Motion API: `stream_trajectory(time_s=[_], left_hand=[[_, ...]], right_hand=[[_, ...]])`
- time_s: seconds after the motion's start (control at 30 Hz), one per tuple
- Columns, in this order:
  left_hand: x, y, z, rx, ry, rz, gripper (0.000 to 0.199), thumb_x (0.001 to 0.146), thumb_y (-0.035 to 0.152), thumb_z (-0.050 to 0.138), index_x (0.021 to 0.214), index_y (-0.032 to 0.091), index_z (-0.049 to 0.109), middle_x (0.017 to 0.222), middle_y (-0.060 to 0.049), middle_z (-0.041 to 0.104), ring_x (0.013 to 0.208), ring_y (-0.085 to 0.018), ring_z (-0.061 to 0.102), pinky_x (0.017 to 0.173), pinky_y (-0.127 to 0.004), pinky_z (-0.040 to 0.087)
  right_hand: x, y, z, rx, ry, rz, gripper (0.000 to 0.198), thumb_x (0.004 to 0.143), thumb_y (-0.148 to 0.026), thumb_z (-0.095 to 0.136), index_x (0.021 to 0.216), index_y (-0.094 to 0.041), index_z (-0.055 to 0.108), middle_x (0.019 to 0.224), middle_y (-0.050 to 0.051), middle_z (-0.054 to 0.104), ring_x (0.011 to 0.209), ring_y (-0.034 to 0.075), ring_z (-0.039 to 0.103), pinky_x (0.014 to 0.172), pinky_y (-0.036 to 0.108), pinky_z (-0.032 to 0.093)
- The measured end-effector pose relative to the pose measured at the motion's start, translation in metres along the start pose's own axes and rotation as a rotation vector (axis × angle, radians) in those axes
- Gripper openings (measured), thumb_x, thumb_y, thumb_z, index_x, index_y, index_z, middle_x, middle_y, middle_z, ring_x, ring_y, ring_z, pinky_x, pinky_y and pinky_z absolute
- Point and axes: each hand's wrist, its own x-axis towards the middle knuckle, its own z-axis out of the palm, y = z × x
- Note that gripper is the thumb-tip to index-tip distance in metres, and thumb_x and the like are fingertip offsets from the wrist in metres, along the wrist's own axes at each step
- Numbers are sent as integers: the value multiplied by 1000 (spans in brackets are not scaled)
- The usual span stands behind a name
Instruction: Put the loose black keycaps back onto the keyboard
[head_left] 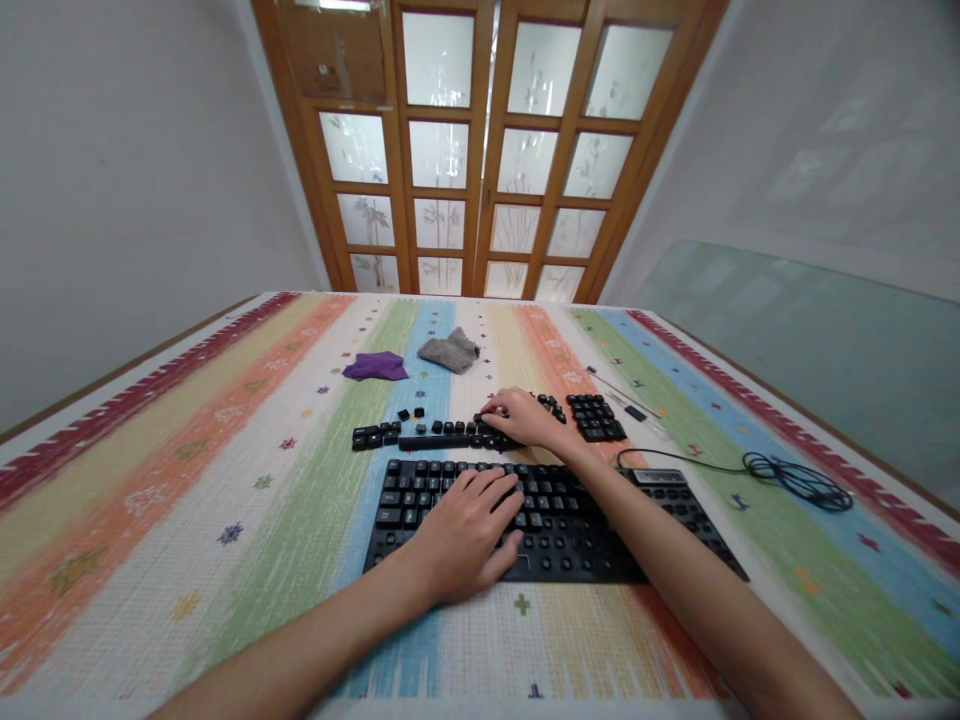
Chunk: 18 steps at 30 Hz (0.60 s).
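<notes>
A black keyboard (585, 545) lies before me, its upper left rows fitted with keycaps and many bare switch posts showing at the lower rows and right side. My left hand (469, 530) rests on its middle with fingers stretched out and apart, holding nothing. Beyond the keyboard, my right hand (521, 415) is over a row of loose keycaps (454, 428). Its thumb and fingertips come together on a dark keycap there; the grip is partly hidden. A long loose spacebar (433, 442) lies to the left of that hand.
A block of loose keycaps (595, 418) stands right of the row. Farther back lie a purple cloth (376, 366) and a grey cloth (451, 350). A coiled black cable (799, 480) and a thin pale cable (611, 383) with a small dark piece (635, 413) are at right.
</notes>
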Motion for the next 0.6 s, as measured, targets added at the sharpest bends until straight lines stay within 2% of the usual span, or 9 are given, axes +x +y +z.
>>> stream_trajectory(time_s=[0.2,0.3,0.47,0.6], left_hand=[[0,1,-2,-5,-20,4,34,96,29,51,123,11,59,133,-15,61,126,-32,54,104,-51,44],[0,0,-1,-4,-24,4,34,96,30,51,123,10,59,133,-15,61,125,-32,54,103,-50,44],[1,0,0,-9,-4,0,33,95,29,50,122,13,60,132,-15,61,124,-31,54,102,-49,44],[1,0,0,-4,3,4,33,95,30,51,121,12,60,132,-15,61,122,-31,55,101,-48,45]], right_hand=[[9,-1,-1,1,-25,39,19,90,-21,62,95,-15,79,89,9,77,77,19,66,72,26,46],[11,-1,-1,3,-36,34,19,89,-20,63,97,-16,79,90,9,77,77,18,67,72,26,47],[14,-2,1,3,-52,9,28,90,-18,61,114,-15,75,97,9,76,82,18,67,77,26,47],[18,-2,0,-5,-95,-20,26,90,-17,61,111,-16,76,91,8,76,80,18,66,76,25,46]])
